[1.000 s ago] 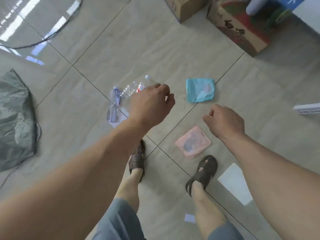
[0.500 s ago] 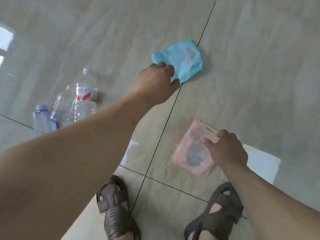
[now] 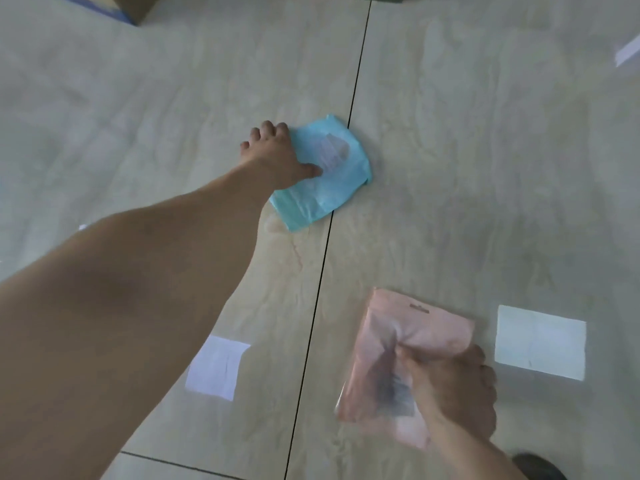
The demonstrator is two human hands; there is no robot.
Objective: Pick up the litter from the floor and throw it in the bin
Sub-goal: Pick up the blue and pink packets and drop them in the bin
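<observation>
A crumpled light-blue plastic bag (image 3: 332, 181) lies on the tiled floor across a dark grout line. My left hand (image 3: 277, 154) rests on its left edge, thumb pressed on top and fingers curled at the rim. Nearer to me, a pink plastic pouch (image 3: 388, 368) is pinched and creased in my right hand (image 3: 450, 386), one corner bunched between thumb and fingers; I cannot tell whether it still touches the floor. No bin is in view.
Two white paper slips lie flat on the floor, one (image 3: 216, 367) under my left forearm, one (image 3: 540, 341) right of the pink pouch. A cardboard box corner (image 3: 135, 8) shows at the top left. My sandal toe (image 3: 540, 465) is at the bottom right.
The view has dropped closer to the floor and the bottles have left the frame. My left hand has landed on the blue bag. My right hand has closed on the pink pouch and crumpled it.
</observation>
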